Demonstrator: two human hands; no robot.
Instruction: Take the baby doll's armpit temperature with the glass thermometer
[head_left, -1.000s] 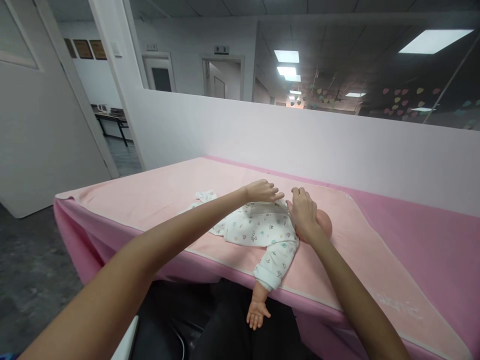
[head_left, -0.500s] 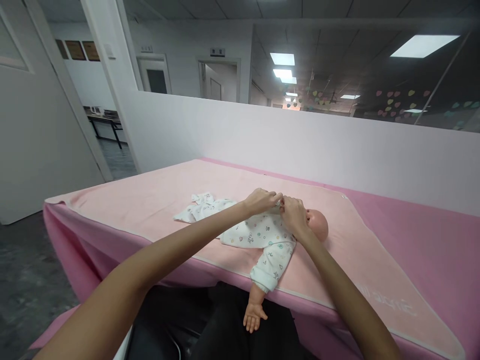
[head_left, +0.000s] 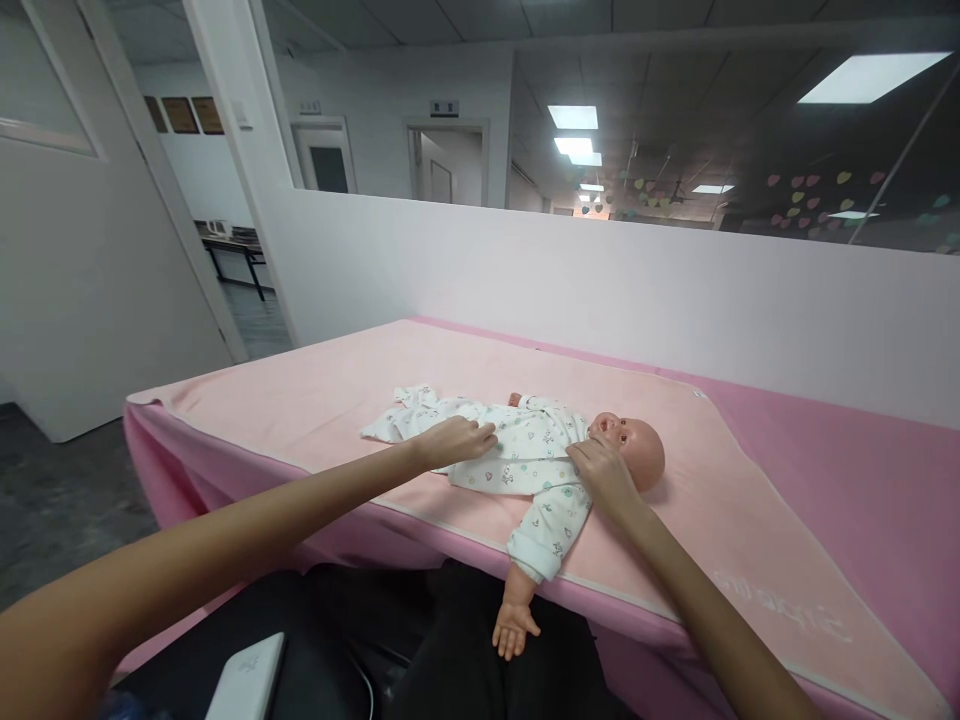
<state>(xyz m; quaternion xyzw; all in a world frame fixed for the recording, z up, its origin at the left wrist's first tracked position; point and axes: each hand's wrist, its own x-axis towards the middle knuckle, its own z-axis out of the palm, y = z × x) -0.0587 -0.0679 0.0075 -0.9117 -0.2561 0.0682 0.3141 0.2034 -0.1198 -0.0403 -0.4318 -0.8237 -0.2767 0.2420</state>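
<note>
A baby doll [head_left: 634, 450] lies on its back on a pink towel [head_left: 315, 400], head to the right, dressed in a white printed romper [head_left: 525, 450]. One doll arm [head_left: 517, 615] hangs over the table's near edge. My left hand [head_left: 454, 442] rests flat on the romper at the doll's belly, fingers pointing right. My right hand [head_left: 604, 478] pinches the romper at the shoulder, just below the doll's chin.
The table [head_left: 862, 500] wears a darker pink cover and stands against a low white partition [head_left: 600, 280] with glass above. A white device [head_left: 244, 680] lies near my lap. An open doorway [head_left: 240, 270] is at the left.
Both hands came off the romper's neckline. My left hand slid left and down to the belly; my right hand dropped to the near shoulder, uncovering the doll's face.
</note>
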